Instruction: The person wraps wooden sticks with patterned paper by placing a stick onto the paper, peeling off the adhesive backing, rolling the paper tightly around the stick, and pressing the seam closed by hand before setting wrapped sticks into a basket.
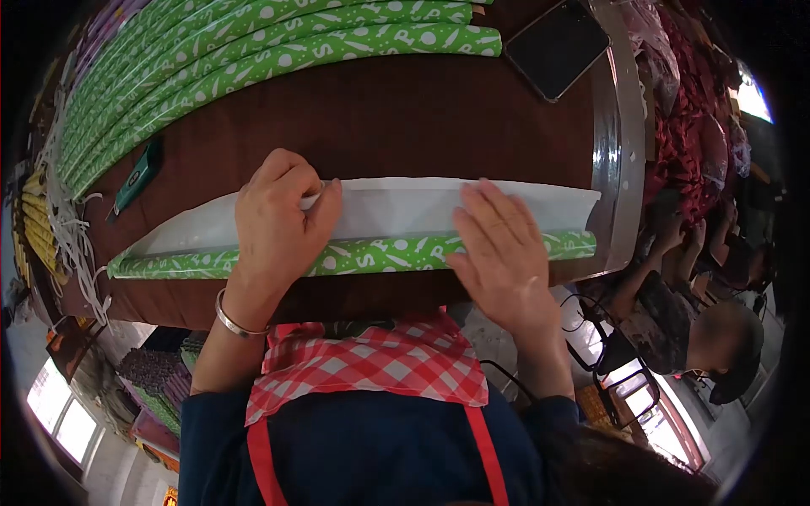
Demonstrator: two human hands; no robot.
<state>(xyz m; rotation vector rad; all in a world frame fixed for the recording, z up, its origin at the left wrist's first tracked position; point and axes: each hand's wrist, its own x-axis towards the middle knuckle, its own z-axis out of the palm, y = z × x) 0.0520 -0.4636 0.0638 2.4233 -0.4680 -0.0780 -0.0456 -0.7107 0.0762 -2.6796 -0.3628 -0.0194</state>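
A partly rolled sheet of green wrapping paper with white patterns lies across the brown table, its white underside facing up beyond the roll. My left hand is over the left half of the sheet. Its fingers are curled closed, with something whitish at the fingertips that I cannot make out. My right hand rests palm down across the right part of the roll and the white side. Its fingers are stretched out, and it grips nothing.
Several finished green rolls lie side by side along the table's far left. A dark phone is at the far right, near the shiny table edge. A green cutter and white strings are at left. Another person sits at right.
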